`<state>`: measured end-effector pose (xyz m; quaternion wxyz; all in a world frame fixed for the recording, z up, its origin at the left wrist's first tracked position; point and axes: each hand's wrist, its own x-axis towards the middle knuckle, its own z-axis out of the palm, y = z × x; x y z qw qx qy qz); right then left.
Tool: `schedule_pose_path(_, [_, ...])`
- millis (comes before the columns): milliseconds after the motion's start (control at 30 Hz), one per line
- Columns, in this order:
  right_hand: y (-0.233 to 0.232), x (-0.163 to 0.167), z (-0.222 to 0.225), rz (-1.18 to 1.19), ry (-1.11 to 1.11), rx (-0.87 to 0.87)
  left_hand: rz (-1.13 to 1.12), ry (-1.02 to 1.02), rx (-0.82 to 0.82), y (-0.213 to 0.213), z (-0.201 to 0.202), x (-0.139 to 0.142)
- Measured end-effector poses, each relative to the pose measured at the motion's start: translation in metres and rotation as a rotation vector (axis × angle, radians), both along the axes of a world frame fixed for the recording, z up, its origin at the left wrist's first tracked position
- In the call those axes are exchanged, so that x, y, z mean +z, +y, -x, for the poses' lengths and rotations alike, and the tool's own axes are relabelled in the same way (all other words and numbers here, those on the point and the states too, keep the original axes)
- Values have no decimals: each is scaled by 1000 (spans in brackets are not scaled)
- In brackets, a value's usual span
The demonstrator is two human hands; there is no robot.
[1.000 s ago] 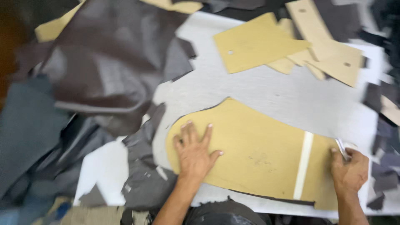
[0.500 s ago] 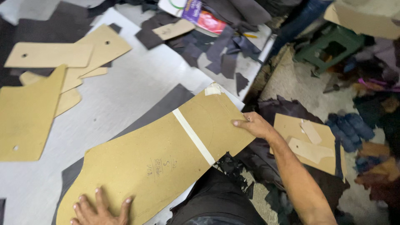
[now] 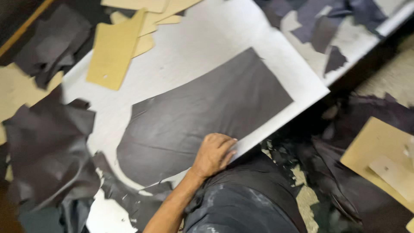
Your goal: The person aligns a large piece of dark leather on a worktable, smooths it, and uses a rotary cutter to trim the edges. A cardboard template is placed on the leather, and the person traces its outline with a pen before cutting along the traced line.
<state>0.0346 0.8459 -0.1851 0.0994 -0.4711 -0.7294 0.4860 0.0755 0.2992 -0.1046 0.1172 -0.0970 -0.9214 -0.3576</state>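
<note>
A large dark leather piece, cut in a curved boot-like outline, lies flat on the white table. My left hand rests on its near edge at the table's front edge. The fingers are curled down over the leather. My forearm runs in from the bottom of the view beside my dark trousers. My right hand is out of view.
Tan cardboard templates lie at the far left of the table. Crumpled dark leather scraps pile up at the left, with more at the far right corner. On the floor to the right lie a cardboard sheet and more scraps.
The big tan template that covered the leather is off the table, leaving the cut dark piece bare. My right hand has left the view. My left hand now sits at the piece's near edge.
</note>
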Motion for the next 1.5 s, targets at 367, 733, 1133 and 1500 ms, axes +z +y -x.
schedule_pose_path(367, [-187,-88,84,722,-500,908,82,-156,629,-59,-120,7])
schedule_pose_path(733, [-446,38,113,-35,-400,1594,112,-150,939,-88,-191,17])
schedule_pose_path(1133, [-518,1,75,-490,-310,2085,655,-143,1525,-301,-303,8])
schedule_pose_path(1500, [-361,21,16,-564,683,1707,96,-44,1742,-403,-293,51])
